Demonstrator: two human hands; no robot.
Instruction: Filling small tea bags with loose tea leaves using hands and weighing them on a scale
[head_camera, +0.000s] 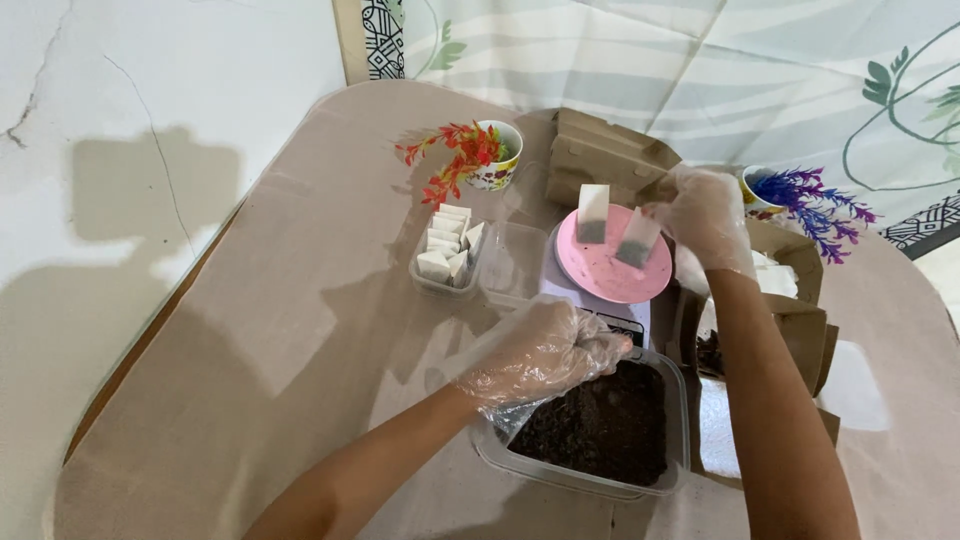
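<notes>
Right of centre in the frame, the right hand, in a thin clear glove, pinches a small white sachet by its top edge and holds it upright over the pink scale pan, dark fill sunk to the bottom, so the weight sits on the pan while the mouth stays up. A second sachet stands on the pan just beside it, also upright, also dark at the base. Lower centre, the left hand, gloved too, hovers curled over the near edge of the clear tub of dark crumbly material; the fingers are bunched together as if gripping a pinch, but whether anything is between them I cannot tell. The tub sits right below the scale, close enough for short trips. Left of the scale, a small clear tray keeps empty white sachets stacked on edge, within reach. Folded brown paper bags wait behind the scale, and two cups of artificial flowers stand at the back of the cloth-covered surface
</notes>
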